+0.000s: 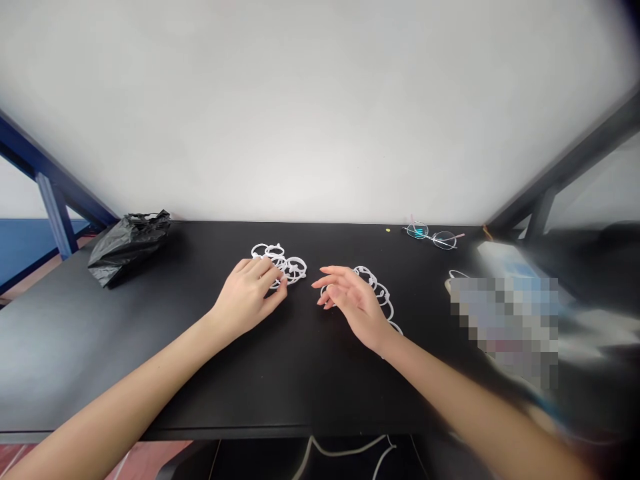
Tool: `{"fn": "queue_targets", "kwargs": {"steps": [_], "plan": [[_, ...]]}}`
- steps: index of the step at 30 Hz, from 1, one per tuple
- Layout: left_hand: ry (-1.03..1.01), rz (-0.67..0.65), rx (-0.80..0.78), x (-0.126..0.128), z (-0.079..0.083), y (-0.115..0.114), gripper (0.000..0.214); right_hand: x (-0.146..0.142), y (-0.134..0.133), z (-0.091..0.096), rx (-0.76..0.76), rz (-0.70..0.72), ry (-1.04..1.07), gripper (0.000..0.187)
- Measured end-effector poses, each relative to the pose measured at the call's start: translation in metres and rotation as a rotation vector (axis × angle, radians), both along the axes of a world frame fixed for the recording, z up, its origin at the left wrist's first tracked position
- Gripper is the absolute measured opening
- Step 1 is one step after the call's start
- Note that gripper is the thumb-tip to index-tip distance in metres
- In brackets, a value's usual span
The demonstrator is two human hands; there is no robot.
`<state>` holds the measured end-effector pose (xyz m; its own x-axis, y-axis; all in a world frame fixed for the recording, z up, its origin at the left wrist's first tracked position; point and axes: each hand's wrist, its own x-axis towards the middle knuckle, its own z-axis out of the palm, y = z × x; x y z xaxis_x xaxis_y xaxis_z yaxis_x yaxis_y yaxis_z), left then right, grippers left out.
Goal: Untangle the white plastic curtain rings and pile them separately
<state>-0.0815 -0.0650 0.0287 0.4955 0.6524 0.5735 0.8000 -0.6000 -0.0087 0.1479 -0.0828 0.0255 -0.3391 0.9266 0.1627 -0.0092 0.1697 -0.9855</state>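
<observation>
A heap of white hair ties, thin rings with small knots, lies near the middle of the black table. My left hand is over the near left side of this heap, its fingers curled down and the thumb close to the index finger on a hair tie; some fingertips are hidden among the rings. To the right, a second spread of white hair ties lies in a curved row, partly covered by my right hand. That hand hovers palm inward with its fingers apart and nothing visible in them.
A crumpled black plastic bag sits at the back left of the table. Eyeglasses lie at the back right, by a tiny yellow-green bit. A blurred, pixelated pack lies at right. White cables hang below the front edge.
</observation>
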Motion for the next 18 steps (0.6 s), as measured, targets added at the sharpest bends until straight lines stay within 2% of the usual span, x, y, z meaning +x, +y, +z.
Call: {"fn": "queue_targets", "kwargs": {"steps": [5,11,15,18], "plan": [[0.107,0.126,0.105,-0.008,0.000,0.006,0.026,0.001,0.000,0.000,-0.003,-0.013,-0.014,0.037],[0.129,0.157,0.127,-0.011,0.000,0.008,0.031,0.000,0.000,-0.001,-0.002,-0.032,0.002,0.036],[0.025,-0.001,0.004,-0.006,0.002,0.004,0.034,0.000,0.001,0.000,0.036,-0.072,-0.016,0.030],[0.034,-0.204,-0.089,0.003,0.001,-0.003,0.034,0.005,0.006,0.001,0.198,-0.180,-0.160,0.016]]}}
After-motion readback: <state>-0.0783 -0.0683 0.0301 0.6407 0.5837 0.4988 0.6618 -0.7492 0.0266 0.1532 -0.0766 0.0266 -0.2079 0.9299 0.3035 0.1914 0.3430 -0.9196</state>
